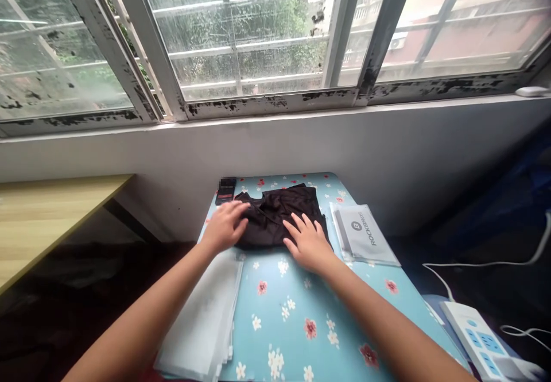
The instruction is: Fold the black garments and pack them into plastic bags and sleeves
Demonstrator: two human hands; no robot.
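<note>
black garment (279, 215) | both hands' fingers spread flat on it | clear pouch (365, 234) beside

Daylight, soft and overcast, comes in through the window (275, 31) ahead of me; the panes are streaked and hazy, the pink building at upper right nearly washed out. The blue floral table (301, 313) is evenly lit, colours clear, with only faint shadow under my left hand (224, 225) and right hand (307, 243). The dark garment (279, 212) loses its fold detail to blackness. Floor areas at lower left and right fall into deep shadow. Strong wide-angle bending: window frames bow, the sill curves, forearms stretch toward the bottom corners. Slight softness at the edges; centre reasonably sharp.
</note>
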